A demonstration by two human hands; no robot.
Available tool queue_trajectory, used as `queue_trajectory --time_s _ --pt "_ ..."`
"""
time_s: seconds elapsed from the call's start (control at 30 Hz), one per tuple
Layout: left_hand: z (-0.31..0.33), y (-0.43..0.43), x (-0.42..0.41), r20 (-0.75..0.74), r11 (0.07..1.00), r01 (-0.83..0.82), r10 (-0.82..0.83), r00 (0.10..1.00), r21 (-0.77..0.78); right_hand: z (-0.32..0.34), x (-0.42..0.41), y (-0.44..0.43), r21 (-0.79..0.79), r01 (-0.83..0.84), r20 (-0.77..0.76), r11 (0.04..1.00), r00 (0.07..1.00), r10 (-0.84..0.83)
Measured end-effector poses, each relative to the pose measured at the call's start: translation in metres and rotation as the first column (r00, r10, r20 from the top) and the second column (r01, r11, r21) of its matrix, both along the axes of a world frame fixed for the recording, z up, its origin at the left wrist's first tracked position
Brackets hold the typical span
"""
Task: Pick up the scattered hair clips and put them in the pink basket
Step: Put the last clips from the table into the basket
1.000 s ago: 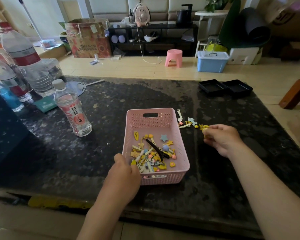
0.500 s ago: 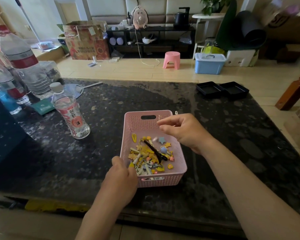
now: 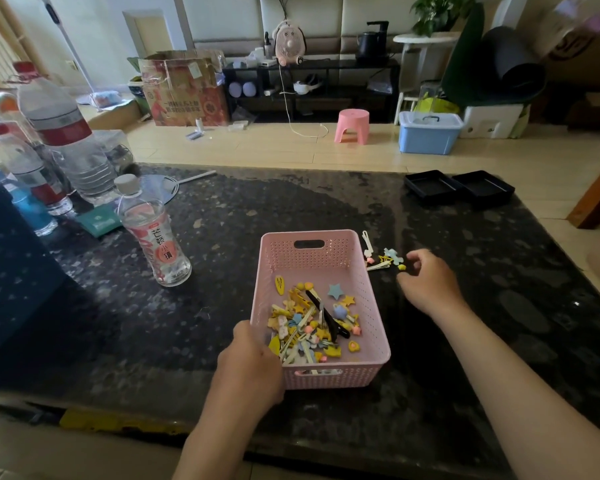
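- The near edge of the dark speckled stone countertop (image 3: pixel 153 323) runs just below my forearms, with bare stone open to the left of the basket and to the right of my right arm.
- My left hand (image 3: pixel 248 367) reaches forward from the near edge and grips the near left corner of the pink perforated plastic basket (image 3: pixel 369 306), fingers curled over the rim.
- The basket sits mid-counter and holds a heap of colourful small hair clips (image 3: pixel 309 327) piled toward its near end.
- My right hand (image 3: pixel 428 282) lies palm down just right of the basket, fingers loosely curled and partly apart, holding nothing I can see.
- Just beyond my right fingertips, a few loose hair clips (image 3: pixel 383 258) lie on the stone beside the basket's far right corner.
- A clear plastic drink bottle with a pink label (image 3: pixel 153 237) stands left of the basket, well apart.
- Two black shallow trays (image 3: pixel 459 187) rest at the far right edge.
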State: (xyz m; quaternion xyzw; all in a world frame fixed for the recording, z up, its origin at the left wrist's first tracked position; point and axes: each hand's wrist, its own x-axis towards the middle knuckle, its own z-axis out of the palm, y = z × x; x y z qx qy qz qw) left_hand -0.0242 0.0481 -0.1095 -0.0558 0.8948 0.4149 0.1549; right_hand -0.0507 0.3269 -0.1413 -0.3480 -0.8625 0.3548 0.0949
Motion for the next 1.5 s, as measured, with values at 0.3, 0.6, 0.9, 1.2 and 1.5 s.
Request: queue_trajectory --time_s 0.3,0.6,0.9,1.2,1.5 --pt "0.004 -0.011 -0.009 -0.048 0.993 -0.108 0.106 0.993 -0.053 -0.010 -0.043 0.009 0.172 -0.233 0.346 0.957 0.924 0.163" --pt "0.000 -0.023 -0.014 -0.037 0.987 -0.133 0.130 0.991 -0.093 -0.012 -0.053 -0.001 0.292 -0.296 0.310 0.910 0.929 0.203" --pt "0.000 -0.026 -0.017 -0.009 0.992 -0.113 0.113 0.994 -0.056 -0.005 -0.043 0.004 0.103 -0.191 0.189 0.976 0.967 0.169" --pt "0.003 -0.026 -0.016 -0.012 0.994 -0.065 0.064 0.998 -0.088 0.010 -0.027 0.003 -0.459 -0.017 -0.069 0.888 0.997 -0.017" --pt "0.006 -0.025 -0.015 0.002 0.995 -0.045 0.045 0.999 -0.087 0.060 -0.027 -0.057 -0.611 -0.290 -0.324 0.737 0.941 0.101"
